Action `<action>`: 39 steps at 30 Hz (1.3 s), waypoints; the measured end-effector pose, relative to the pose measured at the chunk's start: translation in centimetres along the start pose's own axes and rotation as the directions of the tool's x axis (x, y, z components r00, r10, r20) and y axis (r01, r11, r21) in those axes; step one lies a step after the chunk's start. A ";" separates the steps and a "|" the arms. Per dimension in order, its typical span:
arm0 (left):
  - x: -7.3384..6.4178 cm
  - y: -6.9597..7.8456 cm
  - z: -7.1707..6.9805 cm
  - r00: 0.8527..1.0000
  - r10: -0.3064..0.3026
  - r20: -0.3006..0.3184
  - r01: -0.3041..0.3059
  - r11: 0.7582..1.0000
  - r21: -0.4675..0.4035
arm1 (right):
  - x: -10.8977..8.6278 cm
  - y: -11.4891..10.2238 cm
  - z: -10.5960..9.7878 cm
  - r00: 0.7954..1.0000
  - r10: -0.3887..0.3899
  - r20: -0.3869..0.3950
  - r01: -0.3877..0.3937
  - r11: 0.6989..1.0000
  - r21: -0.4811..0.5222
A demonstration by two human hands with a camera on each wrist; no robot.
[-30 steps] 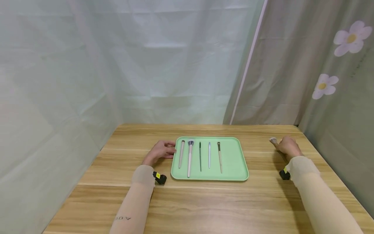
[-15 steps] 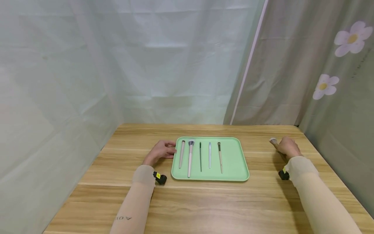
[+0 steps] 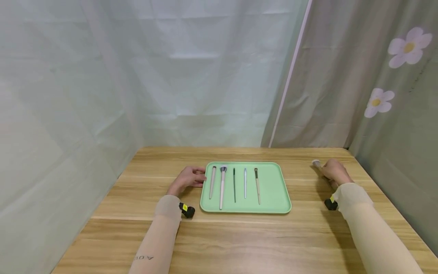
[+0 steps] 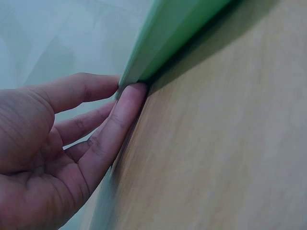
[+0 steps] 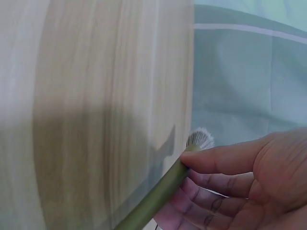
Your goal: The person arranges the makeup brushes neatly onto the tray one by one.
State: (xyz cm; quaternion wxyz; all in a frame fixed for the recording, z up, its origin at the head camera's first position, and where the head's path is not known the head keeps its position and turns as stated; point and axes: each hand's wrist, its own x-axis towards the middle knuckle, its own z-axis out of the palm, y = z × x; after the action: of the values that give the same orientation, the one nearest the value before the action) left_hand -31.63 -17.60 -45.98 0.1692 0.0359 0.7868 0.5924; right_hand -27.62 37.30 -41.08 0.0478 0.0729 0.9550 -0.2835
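Note:
A pale green tray (image 3: 273, 186) lies on the table with makeup brushes in a row on it. My left hand (image 3: 187, 179) is at the tray's left edge; in the left wrist view, its thumb and a finger (image 4: 115, 124) pinch the rim. Far to the right, my right hand (image 3: 335, 171) holds a makeup brush (image 3: 316, 163), bristles pointing away and to the left. The right wrist view shows thumb and fingers (image 5: 216, 160) around the brush's green-looking handle (image 5: 156, 194), pale bristles past the thumb. Part of that handle is hidden by the hand in the head view.
On the tray lie a thick pale brush (image 3: 222, 190), a short-tipped brush (image 3: 212, 182), a thin dark brush (image 3: 234, 186), a slim pale-blue one (image 3: 245, 184) and a beige dark-tipped brush (image 3: 257, 186). Curtains (image 3: 205, 76) stand behind the wooden table (image 3: 239, 243).
My right hand has shifted slightly left with the brush, whose bristle end now lies a little further left. The left hand and the tray stay in place.

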 end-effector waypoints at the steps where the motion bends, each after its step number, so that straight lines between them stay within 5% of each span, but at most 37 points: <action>1: 0.0 0.0 0.0 1.000 -0.002 0.000 0.002 1.000 -0.001 | -0.1 -0.2 -0.1 1.000 -0.004 0.008 0.004 1.000 0.012; 7: 0.3 -0.2 -0.1 1.000 -0.006 -0.005 0.006 1.000 0.001 | -0.3 -1.5 -0.2 0.997 -0.009 0.082 -0.004 0.988 0.156; 39: 0.4 0.2 0.1 1.000 0.007 -0.011 -0.007 1.000 0.019 | -0.5 -6.3 1.5 0.988 -0.060 0.143 0.011 0.945 0.326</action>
State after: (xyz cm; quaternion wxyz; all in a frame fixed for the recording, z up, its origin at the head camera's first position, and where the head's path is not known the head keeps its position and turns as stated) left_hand -31.95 -17.34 -45.94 0.1624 0.0368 0.7933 0.5856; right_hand -28.05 31.23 -38.89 0.1021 0.0409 0.8902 -0.4421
